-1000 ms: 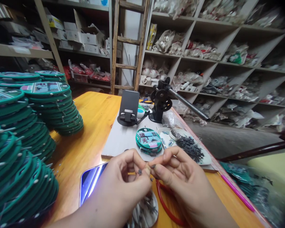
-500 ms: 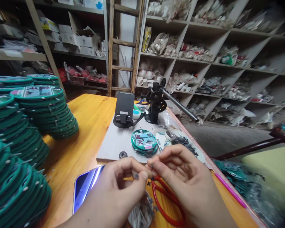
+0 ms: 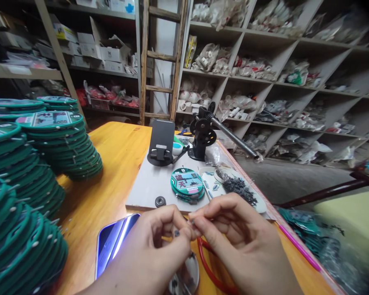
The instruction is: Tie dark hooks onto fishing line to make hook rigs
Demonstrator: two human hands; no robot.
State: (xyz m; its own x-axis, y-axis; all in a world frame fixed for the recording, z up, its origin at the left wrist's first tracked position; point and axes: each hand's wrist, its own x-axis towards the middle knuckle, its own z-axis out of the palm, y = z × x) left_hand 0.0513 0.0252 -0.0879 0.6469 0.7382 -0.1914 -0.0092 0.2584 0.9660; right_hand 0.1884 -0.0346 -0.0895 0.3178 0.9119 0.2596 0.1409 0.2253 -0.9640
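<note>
1. Head view: left hand (image 3: 159, 246), thumb and forefinger closed, grips a small dark piece (image 3: 177, 233); right hand (image 3: 236, 237), pinched, appears to hold a tiny piece (image 3: 193, 221).
2. The dark piece lies just beside the right fingertips; handling appears unfinished, overall progress indeterminable.
3. Beyond, heaped dark pieces (image 3: 239, 190) on a tray (image 3: 261, 208) look unused.

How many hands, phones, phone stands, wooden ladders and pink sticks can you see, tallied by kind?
Hands: 2, left hand and right hand
Phone: 1
Phone stand: 1
Wooden ladder: 1
Pink stick: 1
Total: 6
</note>
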